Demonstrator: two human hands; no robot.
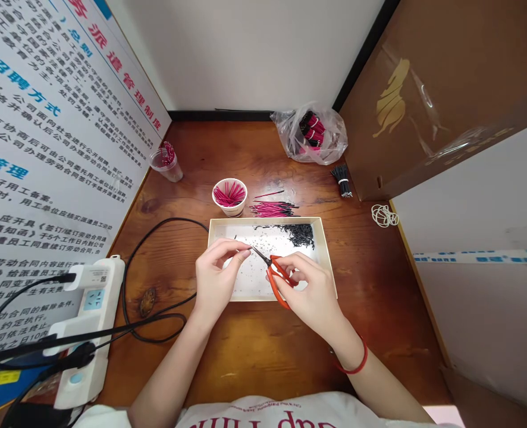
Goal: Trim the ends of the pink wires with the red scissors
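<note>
My right hand (310, 288) grips a pair of scissors (276, 274) with orange handles, its fingers in the loops. The narrow dark blades point up and left, their tips at my left fingertips. My left hand (219, 273) is closed in a pinch; what lies between thumb and forefinger is too small to make out. Both hands are over a shallow white box (325, 252). Inside it lie a heap of short black pieces (300, 235) and scattered tiny bits. Just behind the box is a row of pink wires with black ends (272, 208).
A paper cup (231, 209) of pink wires stands behind the box. Farther left is a clear plastic cup (169, 169) with more. A plastic bag (330, 139) of bundles, a black wire bundle (342, 181) and white rubber bands (385, 216) lie right. Left are a power strip (89, 339) and cables.
</note>
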